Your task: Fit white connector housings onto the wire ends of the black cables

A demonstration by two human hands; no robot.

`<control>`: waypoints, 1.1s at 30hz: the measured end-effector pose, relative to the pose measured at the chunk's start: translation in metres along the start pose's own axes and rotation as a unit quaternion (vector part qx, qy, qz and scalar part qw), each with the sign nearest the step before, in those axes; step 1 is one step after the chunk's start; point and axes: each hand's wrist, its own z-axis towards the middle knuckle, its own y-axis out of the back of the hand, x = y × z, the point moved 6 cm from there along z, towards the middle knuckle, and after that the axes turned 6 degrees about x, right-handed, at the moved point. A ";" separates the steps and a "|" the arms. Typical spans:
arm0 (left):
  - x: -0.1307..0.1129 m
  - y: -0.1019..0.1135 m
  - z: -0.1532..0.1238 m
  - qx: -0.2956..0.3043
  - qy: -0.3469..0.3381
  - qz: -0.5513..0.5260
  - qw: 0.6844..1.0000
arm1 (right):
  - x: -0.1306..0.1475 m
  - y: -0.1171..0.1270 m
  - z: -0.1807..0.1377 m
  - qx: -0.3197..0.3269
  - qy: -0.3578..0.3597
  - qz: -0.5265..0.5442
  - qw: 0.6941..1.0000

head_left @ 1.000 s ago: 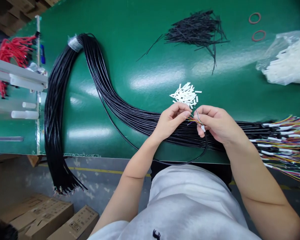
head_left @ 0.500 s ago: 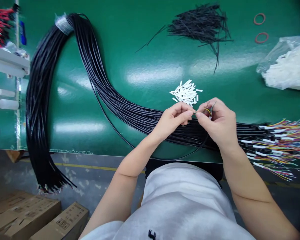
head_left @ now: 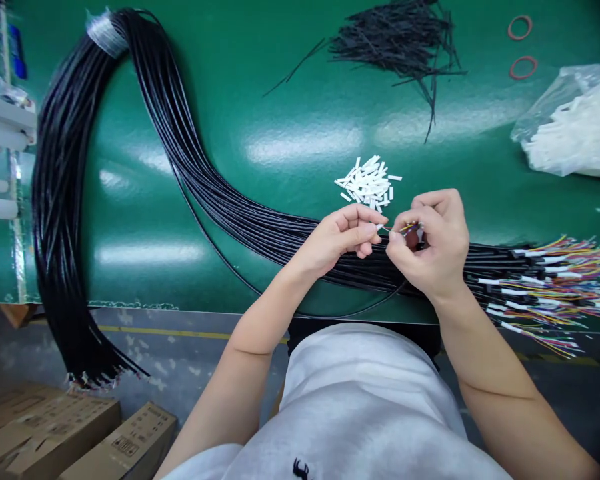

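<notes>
My left hand (head_left: 347,233) is closed in a pinch, and the tip of a small white sleeve (head_left: 379,227) shows between its thumb and forefinger. Close beside it, my right hand (head_left: 430,240) is closed on the thin coloured wires (head_left: 411,228) of one black cable. A fine wire spans the short gap between the hands. That cable (head_left: 353,315) loops down along the table's front edge from the right hand. Beneath both hands runs a thick bundle of black cables (head_left: 250,210). Just behind the fingers lies a small pile of short white sleeves (head_left: 366,181).
At the right, the cables end in fanned coloured wires (head_left: 575,267) with white sleeves. A heap of thin black strips (head_left: 395,40) lies at the back, near two reddish rings (head_left: 520,28). A plastic bag of white pieces (head_left: 570,130) sits far right. Cardboard boxes (head_left: 120,440) stand on the floor.
My hands have drawn slightly apart, and the white sleeve tip now shows at my left fingers. My right fingers have curled more around the wires. The view has shifted a little.
</notes>
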 end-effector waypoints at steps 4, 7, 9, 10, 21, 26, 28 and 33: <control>0.000 0.000 0.001 0.005 -0.010 -0.001 1.000 | -0.001 -0.001 0.000 0.007 -0.006 -0.016 1.000; 0.001 0.002 0.002 0.005 -0.013 0.009 1.000 | -0.001 -0.001 0.000 0.006 -0.001 -0.011 1.000; 0.002 0.003 0.002 0.001 -0.014 0.023 1.000 | -0.001 -0.001 0.000 0.004 0.002 -0.007 1.000; 0.002 0.003 0.002 -0.001 -0.016 0.031 0.999 | -0.001 -0.001 0.000 0.005 0.001 -0.007 1.000; 0.001 0.001 0.001 -0.007 -0.041 0.077 0.996 | -0.002 -0.001 0.001 0.006 -0.050 0.015 0.999; 0.002 0.001 0.002 -0.015 -0.033 0.093 0.995 | -0.004 -0.001 0.001 0.015 -0.075 0.018 0.997; 0.002 0.000 0.002 -0.017 -0.030 0.098 0.995 | -0.004 -0.002 0.001 0.019 -0.078 0.032 0.996; 0.003 -0.001 0.003 -0.010 -0.025 0.106 0.994 | -0.003 -0.003 0.001 0.031 -0.082 0.049 0.995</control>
